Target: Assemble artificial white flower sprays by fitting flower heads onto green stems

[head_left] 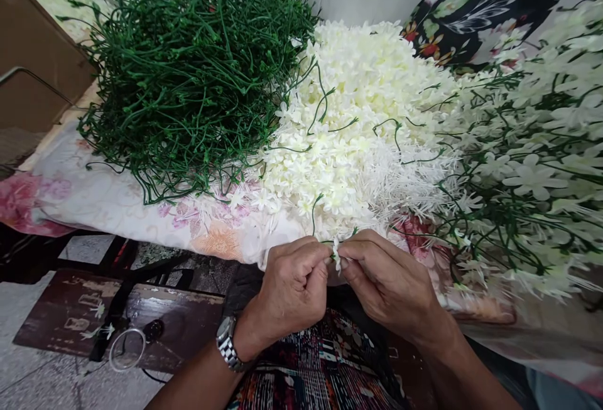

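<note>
My left hand (293, 284), with a metal watch (227, 342) on its wrist, and my right hand (387, 279) meet at the front edge of a flowered cloth (108, 199). Both pinch a small white artificial flower (336, 254) on a thin green stem between thumb and fingertips. Just behind the hands lies a big heap of loose cream-white flower heads (353, 127). A tangled pile of bare green plastic stems (188, 77) sits to the left of it.
Finished stems with white flowers (527, 171) are stacked at the right. A dark floral cloth (475, 14) lies at the back right. A low wooden bench (85, 316) with a clear ring (127, 348) stands at the lower left on a tiled floor.
</note>
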